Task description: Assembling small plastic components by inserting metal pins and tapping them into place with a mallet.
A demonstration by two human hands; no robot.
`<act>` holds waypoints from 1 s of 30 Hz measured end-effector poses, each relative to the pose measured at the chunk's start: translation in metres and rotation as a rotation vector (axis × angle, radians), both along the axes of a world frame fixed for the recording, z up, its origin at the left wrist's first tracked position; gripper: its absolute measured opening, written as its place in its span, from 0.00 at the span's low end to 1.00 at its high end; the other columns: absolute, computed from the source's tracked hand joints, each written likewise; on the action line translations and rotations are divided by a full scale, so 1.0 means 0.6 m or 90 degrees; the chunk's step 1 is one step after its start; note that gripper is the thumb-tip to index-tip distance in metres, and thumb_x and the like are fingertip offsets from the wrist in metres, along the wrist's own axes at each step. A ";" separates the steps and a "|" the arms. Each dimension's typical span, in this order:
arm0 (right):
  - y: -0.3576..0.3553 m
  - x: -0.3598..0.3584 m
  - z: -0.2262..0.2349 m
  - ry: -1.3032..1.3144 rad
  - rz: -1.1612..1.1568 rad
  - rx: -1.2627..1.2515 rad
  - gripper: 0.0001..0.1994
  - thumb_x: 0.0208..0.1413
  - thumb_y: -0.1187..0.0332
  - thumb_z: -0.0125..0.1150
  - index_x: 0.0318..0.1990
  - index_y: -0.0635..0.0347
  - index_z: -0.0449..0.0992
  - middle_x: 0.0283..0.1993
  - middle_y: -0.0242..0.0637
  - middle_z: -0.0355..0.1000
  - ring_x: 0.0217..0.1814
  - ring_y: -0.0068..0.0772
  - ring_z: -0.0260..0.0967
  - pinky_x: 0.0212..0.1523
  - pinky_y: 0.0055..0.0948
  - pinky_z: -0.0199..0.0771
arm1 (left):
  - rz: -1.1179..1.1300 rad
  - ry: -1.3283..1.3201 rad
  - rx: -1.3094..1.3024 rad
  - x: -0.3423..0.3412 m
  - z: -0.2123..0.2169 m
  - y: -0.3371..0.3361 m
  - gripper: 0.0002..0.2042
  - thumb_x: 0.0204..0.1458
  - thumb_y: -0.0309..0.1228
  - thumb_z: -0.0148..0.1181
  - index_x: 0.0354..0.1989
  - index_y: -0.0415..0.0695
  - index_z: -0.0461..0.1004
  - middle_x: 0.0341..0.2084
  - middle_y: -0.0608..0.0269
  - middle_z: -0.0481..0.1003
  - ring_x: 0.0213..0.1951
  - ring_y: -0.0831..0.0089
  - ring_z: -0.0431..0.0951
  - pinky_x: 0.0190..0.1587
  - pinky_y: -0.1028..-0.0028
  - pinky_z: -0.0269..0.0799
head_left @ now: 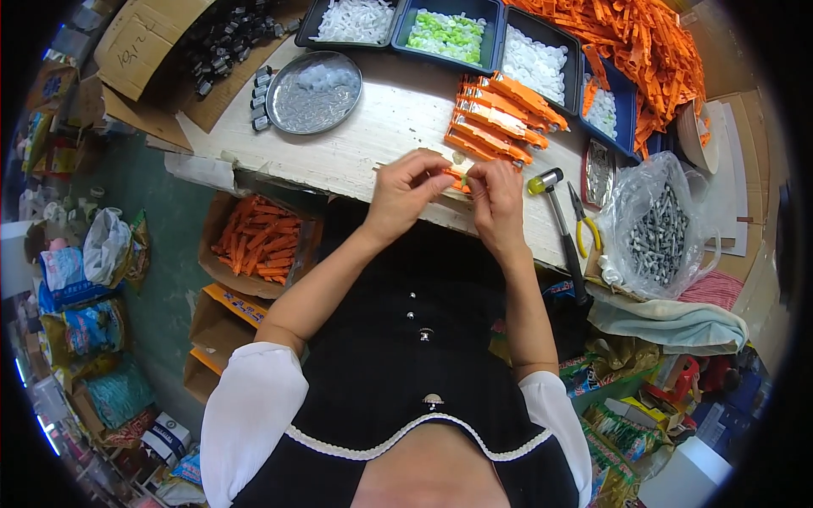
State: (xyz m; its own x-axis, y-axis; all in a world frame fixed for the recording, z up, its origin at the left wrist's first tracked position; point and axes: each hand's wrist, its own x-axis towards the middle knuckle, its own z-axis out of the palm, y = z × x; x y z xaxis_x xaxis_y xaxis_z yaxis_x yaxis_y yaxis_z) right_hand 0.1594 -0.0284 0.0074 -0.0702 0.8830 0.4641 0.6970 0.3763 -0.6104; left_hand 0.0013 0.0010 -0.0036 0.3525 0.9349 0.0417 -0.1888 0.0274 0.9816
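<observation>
At the near edge of the white workbench, both my hands meet over a small orange plastic part. My left hand is closed, its thumb and forefinger pinching the part from the left. From the other side my right hand pinches the same part, beside a tiny green piece showing at its fingertips. The fingers cover most of what is held. Just beyond the hands lies a row of long orange plastic assemblies with shiny metal bits.
A hammer and yellow-handled pliers lie right of my hands, beside a clear bag of grey metal parts. Behind are a round metal tray, a bin of green-and-white pieces and an orange heap. A carton of orange parts stands below left.
</observation>
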 end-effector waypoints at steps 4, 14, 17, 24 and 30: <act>0.004 0.002 -0.007 -0.128 -0.023 -0.032 0.04 0.46 0.75 0.56 0.30 0.57 0.68 0.29 0.34 0.64 0.36 0.37 0.60 0.39 0.34 0.52 | 0.072 0.149 0.115 -0.015 -0.005 0.026 0.06 0.47 0.23 0.60 0.34 0.37 0.76 0.24 0.70 0.70 0.24 0.85 0.65 0.26 0.84 0.61; 0.030 -0.022 -0.031 -0.203 -0.023 0.015 0.05 0.44 0.74 0.57 0.29 0.56 0.67 0.29 0.33 0.64 0.37 0.35 0.59 0.41 0.36 0.51 | 0.052 0.267 0.146 -0.010 -0.016 0.040 0.07 0.43 0.21 0.61 0.33 0.40 0.78 0.22 0.68 0.69 0.22 0.84 0.65 0.26 0.83 0.62; 0.029 -0.027 -0.036 -0.256 -0.039 0.037 0.05 0.44 0.74 0.57 0.29 0.56 0.67 0.30 0.33 0.64 0.36 0.35 0.59 0.41 0.36 0.51 | 0.044 0.277 0.146 -0.011 -0.016 0.041 0.08 0.43 0.21 0.61 0.33 0.40 0.78 0.22 0.68 0.68 0.22 0.83 0.65 0.26 0.82 0.62; 0.028 -0.016 -0.027 -0.296 -0.016 0.041 0.06 0.44 0.74 0.57 0.29 0.55 0.68 0.30 0.33 0.64 0.36 0.35 0.60 0.41 0.36 0.51 | 0.004 0.318 0.192 -0.013 -0.018 0.052 0.08 0.43 0.20 0.61 0.33 0.40 0.77 0.21 0.68 0.68 0.23 0.83 0.67 0.26 0.82 0.63; 0.019 0.015 -0.005 -0.147 -0.040 0.028 0.06 0.46 0.74 0.57 0.34 0.56 0.71 0.31 0.34 0.67 0.36 0.34 0.62 0.41 0.32 0.54 | -0.071 0.537 0.344 0.001 0.003 0.067 0.06 0.40 0.25 0.63 0.27 0.39 0.75 0.22 0.59 0.70 0.25 0.68 0.73 0.29 0.71 0.68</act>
